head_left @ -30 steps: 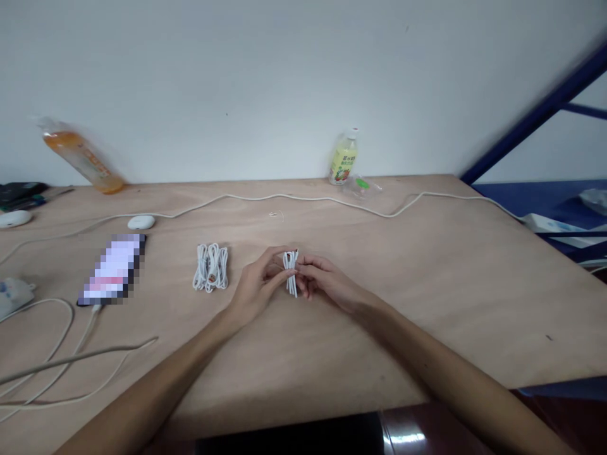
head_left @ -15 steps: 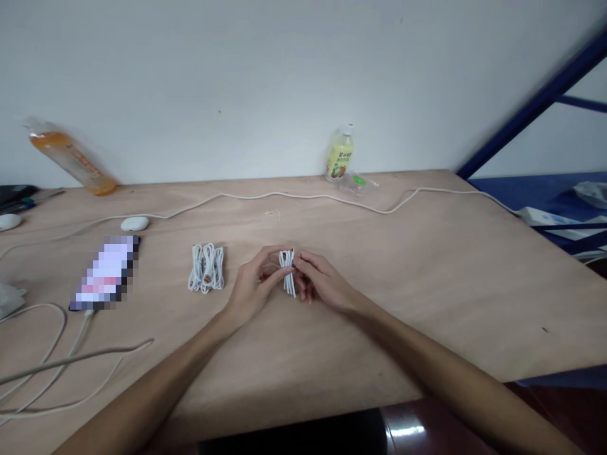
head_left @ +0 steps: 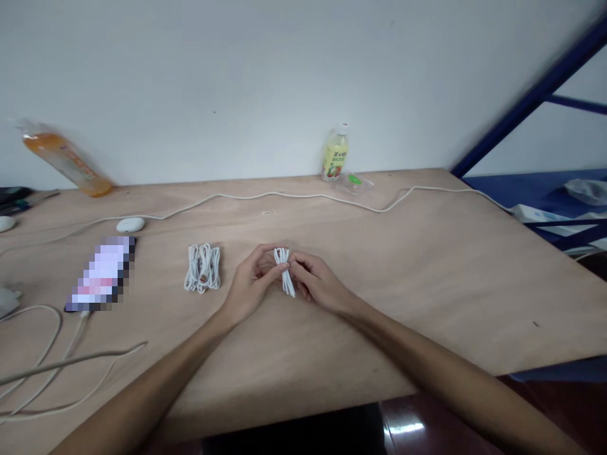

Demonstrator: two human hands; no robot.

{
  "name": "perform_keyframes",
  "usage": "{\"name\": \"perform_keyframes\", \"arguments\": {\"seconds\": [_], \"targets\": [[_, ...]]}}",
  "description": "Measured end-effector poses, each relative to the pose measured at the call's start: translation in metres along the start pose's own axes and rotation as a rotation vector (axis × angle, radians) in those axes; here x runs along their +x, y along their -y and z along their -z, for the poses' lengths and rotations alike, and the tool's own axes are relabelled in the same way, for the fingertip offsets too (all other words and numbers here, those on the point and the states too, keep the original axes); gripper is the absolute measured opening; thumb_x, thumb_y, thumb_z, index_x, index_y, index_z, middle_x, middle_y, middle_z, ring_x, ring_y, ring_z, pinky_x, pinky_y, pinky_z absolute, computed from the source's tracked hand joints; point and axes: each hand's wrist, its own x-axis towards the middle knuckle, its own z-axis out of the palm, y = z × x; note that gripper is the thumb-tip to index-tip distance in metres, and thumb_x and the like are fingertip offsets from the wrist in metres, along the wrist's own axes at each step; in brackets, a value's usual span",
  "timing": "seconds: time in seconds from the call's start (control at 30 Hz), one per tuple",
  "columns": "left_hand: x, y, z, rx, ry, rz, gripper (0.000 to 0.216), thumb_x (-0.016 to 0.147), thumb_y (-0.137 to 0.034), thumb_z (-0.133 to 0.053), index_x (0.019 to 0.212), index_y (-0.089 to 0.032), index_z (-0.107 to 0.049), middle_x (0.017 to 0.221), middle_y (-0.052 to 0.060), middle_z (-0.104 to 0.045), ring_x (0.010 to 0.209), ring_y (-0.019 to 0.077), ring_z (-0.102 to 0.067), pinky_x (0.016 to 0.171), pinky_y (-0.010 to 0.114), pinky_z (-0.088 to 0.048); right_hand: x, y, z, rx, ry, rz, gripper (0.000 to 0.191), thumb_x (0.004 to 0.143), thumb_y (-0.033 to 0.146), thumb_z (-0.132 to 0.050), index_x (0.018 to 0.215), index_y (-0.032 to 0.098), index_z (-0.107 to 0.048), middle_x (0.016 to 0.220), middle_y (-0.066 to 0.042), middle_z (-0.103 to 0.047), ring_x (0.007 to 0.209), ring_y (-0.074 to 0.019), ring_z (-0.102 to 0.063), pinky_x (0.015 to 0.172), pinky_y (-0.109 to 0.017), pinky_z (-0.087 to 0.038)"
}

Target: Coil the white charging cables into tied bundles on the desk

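Observation:
A bundled white cable (head_left: 287, 283) is between my two hands above the wooden table. My left hand (head_left: 256, 273) grips it, thumb across its front and fingers behind. My right hand (head_left: 313, 278) pinches at the bundle's right side with fingers curled; the exact spot it holds is partly hidden. To the left of my hands lie several coiled white cables (head_left: 203, 268) side by side, with a metal plug showing among them.
A phone (head_left: 102, 273) with a cable plugged in lies left, near a white case (head_left: 130, 225). A long white cord (head_left: 298, 196) crosses the table's back. An orange drink bottle (head_left: 66, 158) leans on the wall; a yellow-labelled bottle (head_left: 335, 155) stands beside a clear wrapper (head_left: 355, 183).
The cable bundle has tilted, its lower end now slanting right. Both hands stay around it, and the right fingers have shifted slightly. The whole view has moved a little.

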Motion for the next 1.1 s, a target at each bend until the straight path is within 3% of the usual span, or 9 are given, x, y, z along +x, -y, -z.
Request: {"name": "perform_keyframes", "arguments": {"seconds": [0.13,0.3,0.7,0.83,1.0,1.1], "targets": [[0.0007,-0.0005,-0.0024,-0.183,0.053,0.057,0.055,0.084,-0.05,-0.09,0.124,-0.018,-0.07,0.089,0.002,-0.08,0.075,0.0195,-0.077,0.07,0.029,-0.063,0.0005,-0.001,-0.0022,-0.14,-0.117,0.163,0.039,0.106,0.051,-0.052,0.078,0.024,-0.052,0.071,0.003,-0.053,0.065,-0.015,-0.047,0.063,-0.029,-0.038],[-0.0011,-0.0005,-0.0034,-0.259,0.046,0.102,0.057,0.083,-0.052,-0.092,0.125,-0.019,-0.073,0.097,0.004,-0.08,0.081,0.0195,-0.077,0.072,0.03,-0.065,-0.0007,-0.0003,0.0008,-0.28,-0.114,0.253,0.033,0.108,0.042,-0.049,0.081,0.024,-0.051,0.074,0.001,-0.057,0.068,-0.0167,-0.049,0.068,-0.03,-0.037],[-0.0001,-0.0002,-0.0031,-0.245,0.15,0.092,0.048,0.083,-0.05,-0.093,0.115,-0.017,-0.079,0.106,0.009,-0.084,0.095,0.0239,-0.079,0.09,0.036,-0.062,-0.0019,-0.002,0.0017,-0.276,-0.124,0.248,0.031,0.108,0.042,-0.049,0.082,0.025,-0.051,0.075,0.001,-0.059,0.069,-0.0172,-0.052,0.069,-0.029,-0.039],[0.0,0.0007,-0.0014,-0.222,0.145,0.096,0.052,0.084,-0.047,-0.092,0.123,-0.016,-0.077,0.1,0.007,-0.084,0.09,0.0228,-0.08,0.088,0.035,-0.063,-0.0024,-0.0016,0.0022,-0.263,-0.121,0.218,0.035,0.111,0.046,-0.048,0.083,0.025,-0.051,0.075,0.001,-0.06,0.07,-0.018,-0.053,0.069,-0.03,-0.041],[-0.0013,0.0043,-0.0002,-0.176,0.099,0.097,0.072,0.085,-0.043,-0.091,0.146,-0.016,-0.066,0.095,0.005,-0.083,0.088,0.0225,-0.08,0.083,0.033,-0.063,-0.0019,-0.0034,0.0028,-0.304,-0.107,0.22,0.04,0.113,0.05,-0.045,0.081,0.025,-0.049,0.074,0.001,-0.059,0.068,-0.018,-0.051,0.069,-0.031,-0.041],[-0.0017,0.0044,-0.0012,-0.179,0.084,0.104,0.068,0.083,-0.043,-0.092,0.141,-0.016,-0.07,0.095,0.005,-0.083,0.089,0.0223,-0.079,0.083,0.032,-0.063,-0.0012,-0.0042,0.0032,-0.35,-0.122,0.245,0.04,0.112,0.047,-0.045,0.079,0.026,-0.046,0.074,0.001,-0.058,0.067,-0.018,-0.049,0.068,-0.031,-0.039]]}}
